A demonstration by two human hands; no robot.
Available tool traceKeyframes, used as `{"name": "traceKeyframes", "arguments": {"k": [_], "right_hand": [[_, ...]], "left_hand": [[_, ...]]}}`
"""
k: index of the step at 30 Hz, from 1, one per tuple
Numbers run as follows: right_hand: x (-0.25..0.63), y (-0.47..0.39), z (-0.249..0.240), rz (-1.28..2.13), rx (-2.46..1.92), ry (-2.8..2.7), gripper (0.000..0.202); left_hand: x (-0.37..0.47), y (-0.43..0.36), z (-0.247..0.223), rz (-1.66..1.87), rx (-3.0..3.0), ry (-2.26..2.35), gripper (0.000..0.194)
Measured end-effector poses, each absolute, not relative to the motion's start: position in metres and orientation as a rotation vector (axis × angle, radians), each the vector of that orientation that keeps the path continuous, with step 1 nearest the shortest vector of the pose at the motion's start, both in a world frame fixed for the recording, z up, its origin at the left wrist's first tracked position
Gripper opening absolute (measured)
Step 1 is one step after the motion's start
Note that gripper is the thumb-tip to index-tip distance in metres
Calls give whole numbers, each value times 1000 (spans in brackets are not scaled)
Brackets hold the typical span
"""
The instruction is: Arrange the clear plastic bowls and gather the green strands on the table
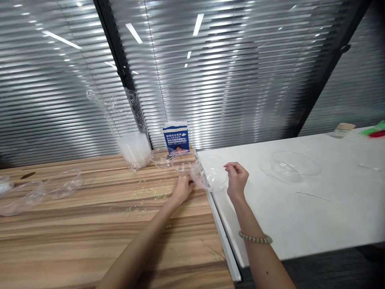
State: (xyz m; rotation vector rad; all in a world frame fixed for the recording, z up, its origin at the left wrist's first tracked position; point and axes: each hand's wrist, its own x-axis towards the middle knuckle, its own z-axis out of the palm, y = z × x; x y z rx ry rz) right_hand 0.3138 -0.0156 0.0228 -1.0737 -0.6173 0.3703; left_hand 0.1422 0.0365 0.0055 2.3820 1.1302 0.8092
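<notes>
A clear round plastic bowl [207, 174] is tilted over the seam between the wooden and white tables. At its right edge my right hand [236, 178] pinches the thin rim, a beaded bracelet on the wrist. My left hand [182, 189] rests low over the wood at the bowl's left side, fingers curled; what they grip is hidden. Just behind it stand two more clear bowls, one [184, 162] nearer and one [162, 158] farther left. Thin pale green shreds [147, 194] lie scattered on the wooden table [90, 237].
A blue printed carton [177, 138] stands at the back, beside a stack of whitish bowls [134, 149] in plastic wrap. Clear containers [63, 184] sit at the far left. Transparent round pieces [290, 165] and a thin strand [313, 196] lie on the white table [300, 224].
</notes>
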Motion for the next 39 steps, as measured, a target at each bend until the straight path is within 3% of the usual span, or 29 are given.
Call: {"name": "traceKeyframes", "arguments": {"k": [8,14,19,21,25,32,39], "right_hand": [[311,-15,23,410,-1035,-576,13],[305,-18,26,419,-1031,-609,13],[297,-18,23,551,-1042,-686,12],[293,-18,22,600,-1044,-712,12],[287,-17,20,617,-1071,-770,12],[284,-15,16,646,-1089,-824,12],[285,-14,14,636,-1088,-820,12]], "left_hand": [[123,36,15,696,2390,1170,24],[93,15,70,1062,2163,1414,16],[118,1,98,926,2404,1073,18],[118,5,93,885,2456,996,19],[81,22,66,1158,2335,1253,20],[31,33,16,728,2277,1646,13],[40,38,10,616,2291,1642,13]]}}
